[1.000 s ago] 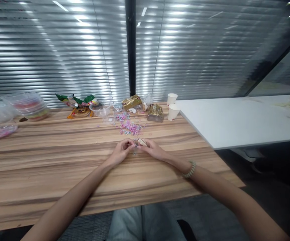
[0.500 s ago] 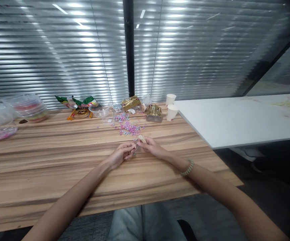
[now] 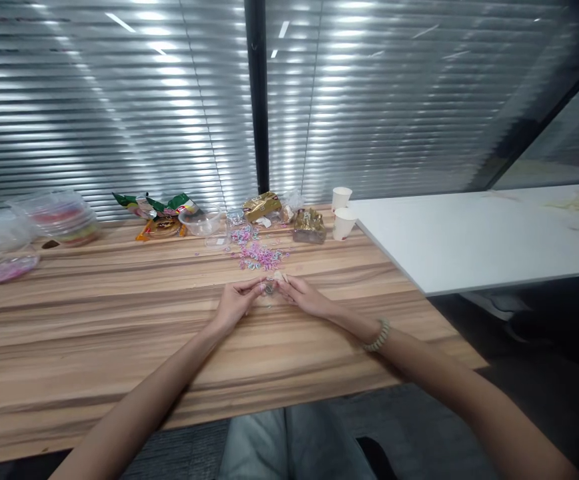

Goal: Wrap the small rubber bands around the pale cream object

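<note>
My left hand (image 3: 235, 303) is closed, thumb and fingertips pinched together on something too small to make out. Facing it, my right hand (image 3: 305, 295) grips a small cream-coloured piece (image 3: 278, 275) between thumb and fingers. A thin dark loop (image 3: 269, 289), perhaps wire or cord, shows in the narrow gap between the fingertips. Just beyond both hands lies a loose heap of tiny pink, purple and pale green beads (image 3: 260, 255). More of these spill from a clear container (image 3: 242, 233) behind the heap.
Across the back of the wooden table (image 3: 94, 333) stand snack packets (image 3: 164, 208), a clear bowl (image 3: 200, 221), gold wrappers (image 3: 261, 206), a gold-topped box (image 3: 309, 227) and two paper cups (image 3: 343, 225). Stacked plastic tubs (image 3: 62, 217) sit at left. A white table (image 3: 469, 247) adjoins at right.
My left hand has shifted slightly left and up, its fingers now stretched toward the right hand. The cream piece has turned a little within my right hand.
</note>
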Motion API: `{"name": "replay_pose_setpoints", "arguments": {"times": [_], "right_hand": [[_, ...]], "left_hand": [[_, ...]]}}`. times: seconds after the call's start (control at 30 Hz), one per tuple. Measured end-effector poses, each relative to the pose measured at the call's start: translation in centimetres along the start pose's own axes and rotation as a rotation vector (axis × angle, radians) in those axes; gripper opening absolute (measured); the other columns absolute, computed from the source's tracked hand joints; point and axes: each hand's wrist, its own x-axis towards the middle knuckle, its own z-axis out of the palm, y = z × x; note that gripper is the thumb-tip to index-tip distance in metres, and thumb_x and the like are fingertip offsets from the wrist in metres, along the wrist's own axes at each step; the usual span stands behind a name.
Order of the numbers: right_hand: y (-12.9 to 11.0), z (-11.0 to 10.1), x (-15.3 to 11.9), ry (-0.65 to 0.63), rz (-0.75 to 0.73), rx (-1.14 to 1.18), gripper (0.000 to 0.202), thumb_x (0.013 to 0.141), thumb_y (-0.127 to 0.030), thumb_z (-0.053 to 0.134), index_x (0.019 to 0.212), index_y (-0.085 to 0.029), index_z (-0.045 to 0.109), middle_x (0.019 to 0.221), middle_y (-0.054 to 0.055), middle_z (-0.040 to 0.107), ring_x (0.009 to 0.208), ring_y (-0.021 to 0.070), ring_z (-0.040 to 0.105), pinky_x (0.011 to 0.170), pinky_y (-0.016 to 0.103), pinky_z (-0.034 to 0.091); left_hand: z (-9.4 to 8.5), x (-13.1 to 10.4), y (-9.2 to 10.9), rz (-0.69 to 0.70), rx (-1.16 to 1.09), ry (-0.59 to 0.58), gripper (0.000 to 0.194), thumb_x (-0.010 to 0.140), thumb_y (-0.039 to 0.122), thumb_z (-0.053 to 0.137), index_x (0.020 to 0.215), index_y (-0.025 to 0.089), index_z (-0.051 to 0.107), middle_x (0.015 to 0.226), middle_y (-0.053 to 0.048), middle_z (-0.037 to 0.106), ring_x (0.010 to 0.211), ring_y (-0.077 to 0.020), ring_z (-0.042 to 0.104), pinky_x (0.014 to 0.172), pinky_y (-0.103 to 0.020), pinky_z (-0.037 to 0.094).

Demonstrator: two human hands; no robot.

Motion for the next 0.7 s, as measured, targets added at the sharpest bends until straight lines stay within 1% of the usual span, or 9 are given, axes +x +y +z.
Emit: {"name": "replay_pose_setpoints", "arguments": {"times": [0.07,0.1,0.2,0.27,0.37,0.47,0.53,0.6,0.7], "right_hand": [[-0.2,0.1,0.0,-0.038,-0.018,0.003,0.040,0.085,-0.054,0.035,0.080,-0.016,0.046,0.064,-0.002,0.038,0.055,0.0087,0.035,0.051,0.021,0.030],[-0.3,0.2,0.0,-0.052,-0.035,-0.003,0.041,0.085,-0.054,0.034,0.077,-0.016,0.045,0.064,-0.001,0.038,0.056,0.0088,0.035,0.052,0.021,0.031],[-1.0,0.3,-0.1,-0.099,-0.092,-0.087,0.042,0.087,-0.054,0.029,0.074,-0.016,0.043,0.067,-0.001,0.037,0.059,0.0093,0.035,0.056,0.021,0.032],[-1.5,0.2,-0.1,-0.156,-0.121,-0.173,0.043,0.088,-0.052,0.026,0.074,-0.015,0.043,0.066,-0.001,0.036,0.060,0.0093,0.034,0.058,0.022,0.032],[-2.2,-0.3,-0.3,-0.264,-0.136,-0.241,0.045,0.090,-0.049,0.022,0.078,-0.014,0.047,0.067,-0.001,0.039,0.062,0.0093,0.036,0.061,0.022,0.034],[-3.0,-0.8,-0.5,-0.369,-0.077,-0.265,0.045,0.091,-0.047,0.024,0.083,-0.012,0.051,0.068,0.000,0.042,0.063,0.0093,0.039,0.062,0.022,0.035],[-3.4,-1.0,-0.6,-0.404,-0.043,-0.268,0.045,0.091,-0.046,0.024,0.086,-0.012,0.052,0.071,0.001,0.046,0.064,0.0093,0.041,0.062,0.022,0.036],[-3.5,-1.0,-0.7,-0.386,-0.035,-0.284,0.043,0.092,-0.044,0.024,0.090,-0.012,0.052,0.075,0.002,0.049,0.066,0.0097,0.043,0.064,0.022,0.038],[-3.1,-0.6,-0.8,-0.234,-0.086,-0.362,0.036,0.093,-0.039,0.025,0.098,-0.013,0.049,0.086,0.005,0.053,0.078,0.0125,0.049,0.073,0.025,0.040]], "left_hand": [[-0.1,0.1,-0.2,0.046,0.080,-0.014,0.042,0.069,0.039,0.063,0.102,0.014,0.065,0.068,-0.003,0.064,0.036,-0.0038,0.032,0.036,-0.019,0.024],[0.0,0.1,-0.2,0.090,0.111,-0.033,0.040,0.070,0.037,0.062,0.102,0.014,0.065,0.073,-0.004,0.066,0.039,-0.0054,0.038,0.038,-0.019,0.029],[0.1,0.1,-0.2,0.270,0.173,-0.088,0.034,0.071,0.032,0.063,0.101,0.017,0.065,0.091,-0.007,0.067,0.066,-0.0141,0.056,0.058,-0.023,0.042],[0.1,0.1,-0.2,0.344,0.183,-0.110,0.031,0.072,0.030,0.063,0.100,0.018,0.066,0.095,-0.008,0.066,0.082,-0.0180,0.057,0.070,-0.026,0.043],[0.1,0.1,-0.1,0.365,0.165,-0.136,0.028,0.072,0.029,0.063,0.097,0.017,0.067,0.093,-0.009,0.066,0.084,-0.0189,0.058,0.072,-0.028,0.044],[0.2,0.0,0.1,0.373,0.162,-0.156,0.022,0.071,0.028,0.064,0.089,0.017,0.069,0.088,-0.009,0.067,0.081,-0.0189,0.059,0.072,-0.029,0.045],[0.3,-0.1,0.2,0.379,0.168,-0.148,0.019,0.071,0.028,0.064,0.084,0.016,0.070,0.083,-0.009,0.067,0.078,-0.0188,0.060,0.070,-0.029,0.045],[0.4,-0.1,0.3,0.391,0.169,-0.116,0.017,0.071,0.028,0.064,0.080,0.016,0.071,0.079,-0.009,0.067,0.075,-0.0185,0.060,0.068,-0.028,0.046],[0.5,0.0,0.2,0.384,0.185,-0.065,0.016,0.071,0.029,0.063,0.078,0.016,0.071,0.079,-0.008,0.068,0.073,-0.0182,0.060,0.067,-0.028,0.046]]}}
